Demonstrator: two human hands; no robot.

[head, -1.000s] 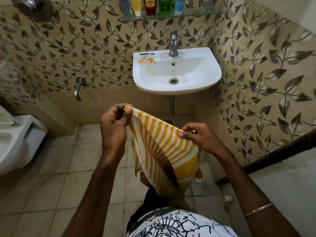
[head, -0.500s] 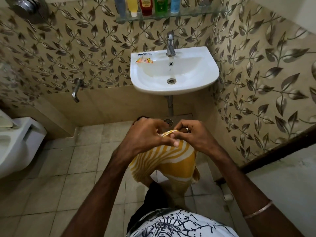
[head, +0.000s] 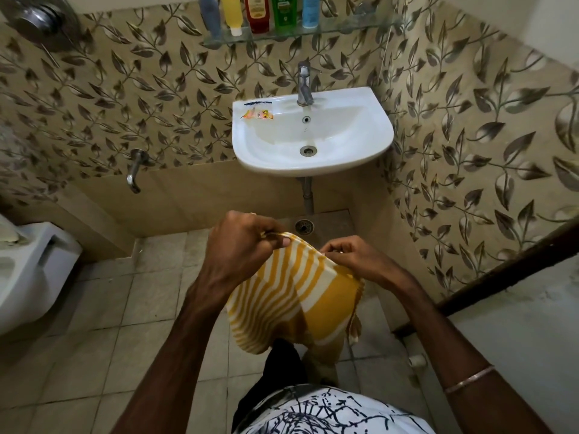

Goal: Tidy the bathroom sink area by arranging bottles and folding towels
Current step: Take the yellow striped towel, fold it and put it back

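The left hand (head: 242, 242) pinched the top edge of a yellow-and-white striped cloth towel (head: 294, 292) between thumb and curled fingers, and the right hand (head: 351, 258) pinched the same edge just to the right of it, fingers bent tight on the fabric. The two hands sat near each other, so the towel's upper edge ran short and taut between them while the rest hung doubled below, in mid-air above the tiled floor (head: 103, 324) and on the near side of the white ceramic wall sink (head: 369, 145).

The step in hand looked like the folding of the towel, with one fold apparently made; how many layers lay together was hard to tell from this angle. The next move would likely call for matching the corners, smoothing the hanging part and bringing it over again, then finding a place to set it down.

Farther off, a row of coloured plastic bottles (head: 260, 14) stood upright on a glass wall shelf (head: 344, 28) above the chrome tap (head: 304, 86), seemingly already arranged. A small orange sachet (head: 258, 114) lay on the sink's left rim.
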